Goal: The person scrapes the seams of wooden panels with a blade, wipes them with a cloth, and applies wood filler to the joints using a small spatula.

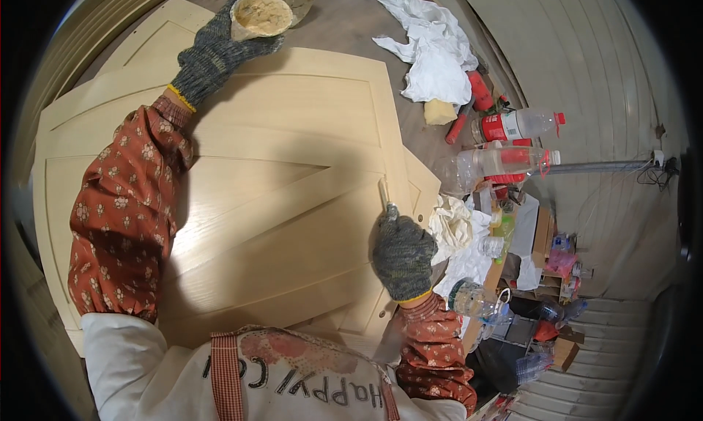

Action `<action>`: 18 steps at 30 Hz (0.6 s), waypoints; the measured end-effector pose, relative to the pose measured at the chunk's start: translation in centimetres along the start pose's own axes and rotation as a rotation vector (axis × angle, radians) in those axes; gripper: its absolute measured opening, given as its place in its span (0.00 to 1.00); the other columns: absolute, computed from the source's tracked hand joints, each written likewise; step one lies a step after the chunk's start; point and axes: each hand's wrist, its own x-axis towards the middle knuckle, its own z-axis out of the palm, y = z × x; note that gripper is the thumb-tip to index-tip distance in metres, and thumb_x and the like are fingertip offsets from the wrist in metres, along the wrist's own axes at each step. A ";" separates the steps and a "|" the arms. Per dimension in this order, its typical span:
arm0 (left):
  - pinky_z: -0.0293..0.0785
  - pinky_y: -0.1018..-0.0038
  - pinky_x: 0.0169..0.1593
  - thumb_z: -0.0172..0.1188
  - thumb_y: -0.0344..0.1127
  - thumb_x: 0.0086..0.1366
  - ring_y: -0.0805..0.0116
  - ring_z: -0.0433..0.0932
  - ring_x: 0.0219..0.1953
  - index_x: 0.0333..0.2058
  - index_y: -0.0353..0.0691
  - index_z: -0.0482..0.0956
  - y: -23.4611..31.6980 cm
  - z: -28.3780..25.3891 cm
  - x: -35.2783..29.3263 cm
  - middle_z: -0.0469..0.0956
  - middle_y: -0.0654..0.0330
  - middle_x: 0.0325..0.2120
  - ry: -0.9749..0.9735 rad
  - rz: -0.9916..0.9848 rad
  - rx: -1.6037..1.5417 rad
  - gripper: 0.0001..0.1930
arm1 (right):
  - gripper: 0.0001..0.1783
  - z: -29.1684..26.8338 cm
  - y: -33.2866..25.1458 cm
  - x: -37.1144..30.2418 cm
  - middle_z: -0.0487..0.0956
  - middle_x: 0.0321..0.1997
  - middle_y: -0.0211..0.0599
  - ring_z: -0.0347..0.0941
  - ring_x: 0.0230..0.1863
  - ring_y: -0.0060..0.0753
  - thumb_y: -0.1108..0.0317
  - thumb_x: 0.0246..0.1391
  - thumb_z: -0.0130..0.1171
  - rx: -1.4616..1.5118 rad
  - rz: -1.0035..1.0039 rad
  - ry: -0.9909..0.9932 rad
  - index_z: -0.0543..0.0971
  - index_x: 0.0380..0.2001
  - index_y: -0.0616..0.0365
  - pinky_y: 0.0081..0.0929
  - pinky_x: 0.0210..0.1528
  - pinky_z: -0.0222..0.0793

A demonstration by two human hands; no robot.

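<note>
Cream wooden door panels (242, 128) with recessed mouldings lie stacked in front of me. At the far left, my left hand (220, 53), in a dark grey knit glove, is closed around a small round cup (277, 31) of tan paste. My right hand (404, 254), gloved the same way, is closed on a thin putty knife (384, 192). Its narrow blade points away from me, over the right edge of the top panel. Fingers of the right glove hide most of the handle.
Right of the panels lie white cloth (439, 51), a yellow sponge (439, 112) and crumpled paper (450, 223). Clear plastic bottles (523, 123) stand farther right, with a large clear jug (476, 301) closer to me. Boxes (565, 348) and clutter fill the lower right.
</note>
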 end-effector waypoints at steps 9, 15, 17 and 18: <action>0.71 0.70 0.55 0.75 0.50 0.48 0.65 0.75 0.51 0.55 0.42 0.68 -0.1 0.1 0.5 0.77 0.58 0.49 -0.018 0.014 0.015 0.39 | 0.07 -0.5 0.1 0.5 0.68 0.21 0.31 0.68 0.21 0.30 0.71 0.51 0.50 -0.127 -0.119 -0.069 0.73 0.33 0.62 0.30 0.22 0.61; 0.73 0.69 0.53 0.76 0.48 0.47 0.64 0.76 0.49 0.53 0.42 0.69 0.1 -0.2 0.5 0.78 0.58 0.47 -0.021 0.008 0.053 0.37 | 0.08 0.2 0.2 0.7 0.70 0.24 0.34 0.68 0.22 0.34 0.67 0.51 0.51 -0.054 -0.031 -0.095 0.74 0.33 0.57 0.33 0.22 0.62; 0.73 0.69 0.53 0.75 0.49 0.47 0.64 0.77 0.49 0.53 0.42 0.69 0.5 -0.2 0.5 0.78 0.58 0.47 -0.018 0.007 0.054 0.37 | 0.08 0.3 0.8 0.6 0.71 0.26 0.35 0.70 0.24 0.35 0.66 0.51 0.52 0.173 0.034 -0.055 0.74 0.33 0.56 0.35 0.24 0.64; 0.73 0.69 0.53 0.75 0.49 0.47 0.64 0.77 0.48 0.53 0.43 0.70 0.8 -0.3 0.5 0.78 0.58 0.46 -0.016 0.005 0.056 0.37 | 0.08 0.3 1.0 0.6 0.72 0.27 0.36 0.71 0.26 0.36 0.65 0.51 0.52 0.240 0.067 -0.073 0.74 0.33 0.55 0.36 0.25 0.65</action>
